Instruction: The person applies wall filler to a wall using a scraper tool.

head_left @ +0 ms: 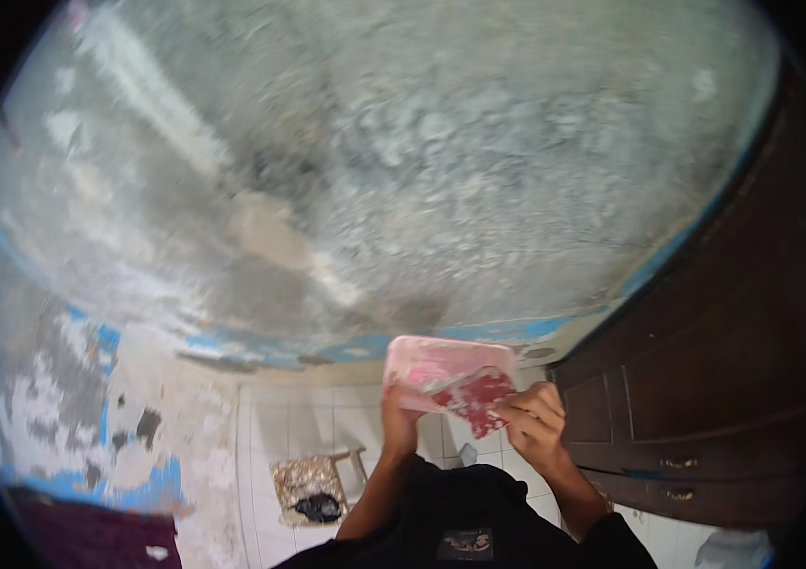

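I'm watching left hand (401, 429) gripping pink tray (450, 353), right hand (536, 425) pinching red scraper (479, 402). Patchy wall (517, 171) standing ahead, brown cupboard (706, 379) blocking right side, stool (291, 472) sitting low left.

A dark brown cabinet (706, 379) with panelled fronts and two brass-coloured handles (678, 464) is the landmark. Left of it spreads a grey, rough wall (479, 190), its plaster patchy, with blue paint (536, 329) along the lower edge, reaching up beside the cabinet. Farther left of the cabinet, a second wall (147, 398) peels in white, blue and grey. White floor tiles (270, 417) lie left of the cabinet, carrying a stained stool (291, 479) well apart from it. The light is soft.
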A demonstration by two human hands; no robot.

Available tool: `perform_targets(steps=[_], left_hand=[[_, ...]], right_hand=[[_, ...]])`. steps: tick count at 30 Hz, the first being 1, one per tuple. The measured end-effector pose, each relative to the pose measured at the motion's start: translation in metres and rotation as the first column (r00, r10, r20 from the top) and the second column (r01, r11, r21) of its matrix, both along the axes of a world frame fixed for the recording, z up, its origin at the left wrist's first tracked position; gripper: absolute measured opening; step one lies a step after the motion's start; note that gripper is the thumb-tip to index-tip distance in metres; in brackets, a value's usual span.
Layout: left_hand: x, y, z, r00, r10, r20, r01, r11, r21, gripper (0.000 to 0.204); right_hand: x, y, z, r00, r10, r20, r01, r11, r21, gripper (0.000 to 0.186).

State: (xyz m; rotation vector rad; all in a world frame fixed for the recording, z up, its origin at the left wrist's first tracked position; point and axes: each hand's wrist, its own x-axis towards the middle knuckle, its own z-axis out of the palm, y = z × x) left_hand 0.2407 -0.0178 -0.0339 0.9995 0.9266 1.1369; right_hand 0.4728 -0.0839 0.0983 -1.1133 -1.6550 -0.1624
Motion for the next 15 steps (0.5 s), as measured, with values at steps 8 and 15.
perform_targets(steps=[8, 15], left_hand=[[0.047, 0.006, 0.075, 0.916, 0.106, 0.387, -0.047, 0.986, -0.158, 0.053], [0.078, 0.049, 0.081, 0.920, -0.046, 0.389, 0.115, 0.981, -0.156, 0.056]], right_hand=[[0.045, 0.001, 0.034, 0.995, -0.009, 0.099, 0.003, 0.998, 0.068, 0.037], [0.058, -0.008, 0.056, 0.980, -0.023, 0.199, 0.013, 0.998, 0.053, 0.024]])
